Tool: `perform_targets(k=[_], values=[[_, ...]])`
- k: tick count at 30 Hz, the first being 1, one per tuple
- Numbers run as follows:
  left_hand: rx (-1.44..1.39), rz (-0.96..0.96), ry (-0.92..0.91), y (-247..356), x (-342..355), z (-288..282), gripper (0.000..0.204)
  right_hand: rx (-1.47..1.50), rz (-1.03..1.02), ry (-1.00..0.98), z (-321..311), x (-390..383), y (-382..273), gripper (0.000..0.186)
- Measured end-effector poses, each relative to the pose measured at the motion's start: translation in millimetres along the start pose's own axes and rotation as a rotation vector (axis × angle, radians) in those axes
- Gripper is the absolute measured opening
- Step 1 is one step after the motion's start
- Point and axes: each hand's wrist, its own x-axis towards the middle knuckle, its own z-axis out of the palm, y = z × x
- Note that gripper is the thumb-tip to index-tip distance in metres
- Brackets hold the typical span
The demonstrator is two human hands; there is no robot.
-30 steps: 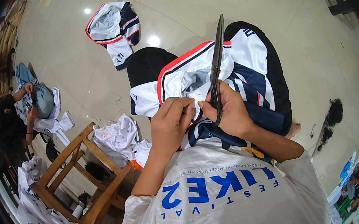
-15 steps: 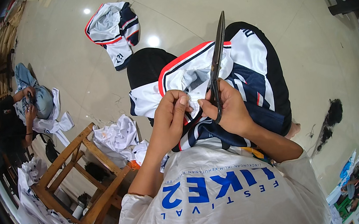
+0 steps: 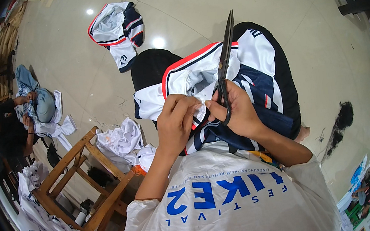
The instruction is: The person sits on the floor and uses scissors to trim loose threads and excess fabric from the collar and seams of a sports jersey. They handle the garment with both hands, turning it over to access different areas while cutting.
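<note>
A white and navy shirt with red trim [image 3: 251, 57] lies spread across my lap. My left hand [image 3: 177, 118] pinches a white edge of it near the neck opening. My right hand [image 3: 238, 111] has its fingers through the handles of a pair of dark scissors [image 3: 224, 51], whose blades are together and point away from me. The thumb and finger of that same hand also meet the white edge, close to my left fingertips. What lies right between the fingertips is too small to make out.
Another such shirt [image 3: 113, 28] lies on the tiled floor ahead. To my left are a wooden stool frame [image 3: 70, 169] and crumpled white cloth [image 3: 122, 143]. A person [image 3: 6, 124] sits beyond, holding cloth. Black lint or thread [image 3: 342, 122] lies on the floor at right.
My left hand has turned, its knuckles rolling over as the fingers shift on the white edge. The scissors have tilted slightly. The other person's hands have moved apart.
</note>
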Motion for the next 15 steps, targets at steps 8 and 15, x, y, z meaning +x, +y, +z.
perform_targets(k=[8,15], values=[[-0.431,-0.272,-0.074,-12.6,-6.7,9.3,0.015,0.053,0.009,-0.024,-0.6,0.2,-3.4,0.02],[-0.689,-0.519,-0.189,-3.8,-9.8,1.3,0.022,0.049,0.022,-0.018,-2.4,1.8,-4.2,0.019]])
